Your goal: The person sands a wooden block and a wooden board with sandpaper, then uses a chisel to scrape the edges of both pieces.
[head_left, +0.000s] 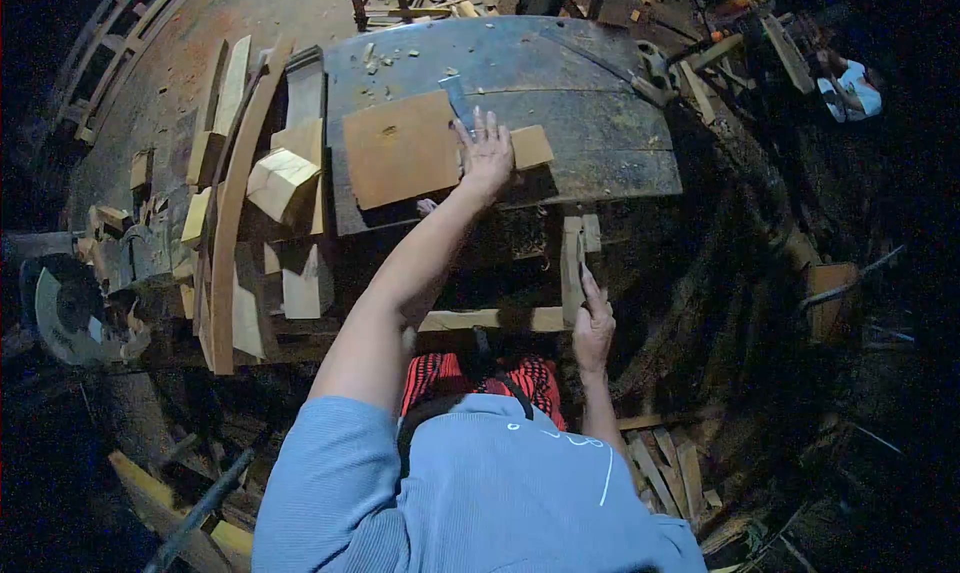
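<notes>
My left hand [487, 161] lies with fingers spread at the right edge of a square brown board [400, 151] on the workbench. Under and beside its palm is a pale wooden block [531, 147], partly covered by the hand. A flat blue-grey strip [453, 91] sticks out past the fingertips, along the board's upper right corner. Below the bench's front edge, my right hand [594, 329] is closed with one finger pointing up along a thin dark object [582, 251]. I cannot tell what that object is.
Wood strips and blocks [284, 183] stack at the bench's left end. A long thin tool [590, 55] lies toward the back right of the bench [600, 123]. A circular blade machine [65, 313] stands far left. Another person [850, 91] is at the upper right.
</notes>
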### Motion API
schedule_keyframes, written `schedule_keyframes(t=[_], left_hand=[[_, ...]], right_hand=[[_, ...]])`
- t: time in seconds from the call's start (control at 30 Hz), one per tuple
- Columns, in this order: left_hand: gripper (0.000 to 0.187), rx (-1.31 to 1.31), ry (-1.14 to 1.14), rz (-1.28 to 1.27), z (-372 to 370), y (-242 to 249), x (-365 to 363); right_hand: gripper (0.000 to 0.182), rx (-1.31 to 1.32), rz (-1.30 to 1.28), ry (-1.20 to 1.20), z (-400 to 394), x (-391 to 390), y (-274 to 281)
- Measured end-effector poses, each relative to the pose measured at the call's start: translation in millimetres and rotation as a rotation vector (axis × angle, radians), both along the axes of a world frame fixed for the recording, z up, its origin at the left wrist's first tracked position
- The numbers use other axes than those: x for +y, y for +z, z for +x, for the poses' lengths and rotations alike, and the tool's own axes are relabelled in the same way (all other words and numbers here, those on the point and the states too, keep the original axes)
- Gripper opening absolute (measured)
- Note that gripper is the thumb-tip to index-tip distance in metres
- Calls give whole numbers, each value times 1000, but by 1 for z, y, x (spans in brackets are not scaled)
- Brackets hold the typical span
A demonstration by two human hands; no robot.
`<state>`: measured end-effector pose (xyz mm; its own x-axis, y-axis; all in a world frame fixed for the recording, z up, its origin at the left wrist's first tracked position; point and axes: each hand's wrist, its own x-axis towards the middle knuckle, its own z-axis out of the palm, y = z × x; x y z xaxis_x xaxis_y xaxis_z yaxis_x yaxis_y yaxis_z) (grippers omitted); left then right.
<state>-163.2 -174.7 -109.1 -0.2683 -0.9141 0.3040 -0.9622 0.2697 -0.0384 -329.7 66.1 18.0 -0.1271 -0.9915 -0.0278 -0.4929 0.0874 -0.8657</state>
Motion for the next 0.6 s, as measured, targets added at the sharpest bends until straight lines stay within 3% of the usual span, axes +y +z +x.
schedule_keyframes(t=[0.03,0.1,0.13,0.17,0.23,0.27,0.3,0.37,0.4,0.47,0.57,0.6], left_hand=[[74,-1,-6,2,-1,15,0],[76,47,-75,441,-3,52,-2],[74,312,-41,577,-5,68,1],[74,309,-49,576,-5,84,1],[71,1107,75,1312,2,107,6],[62,1291,-144,1277,10,93,19],[62,1294,-150,1264,10,95,31],[58,1789,177,1396,9,102,56],[57,1882,180,1361,9,112,70],[59,1970,182,1407,15,140,90],[60,2085,212,1460,16,142,116],[60,2095,106,1485,17,155,126]], right_hand=[[60,-7,3,-27,-6,2,2],[59,-13,-3,-59,-19,3,1],[57,-6,-8,-72,-26,5,-2],[54,-1,-12,-87,-32,6,-4],[53,-19,43,-138,-40,4,-5],[52,-32,95,-174,-42,0,-4],[52,-30,82,-169,-43,-4,-2],[49,-40,23,-218,-42,-15,3],[49,-42,11,-208,-39,-23,8],[47,100,-119,-157,-25,-42,23],[48,84,-147,-101,4,-70,44],[48,87,-144,-104,7,-75,36]])
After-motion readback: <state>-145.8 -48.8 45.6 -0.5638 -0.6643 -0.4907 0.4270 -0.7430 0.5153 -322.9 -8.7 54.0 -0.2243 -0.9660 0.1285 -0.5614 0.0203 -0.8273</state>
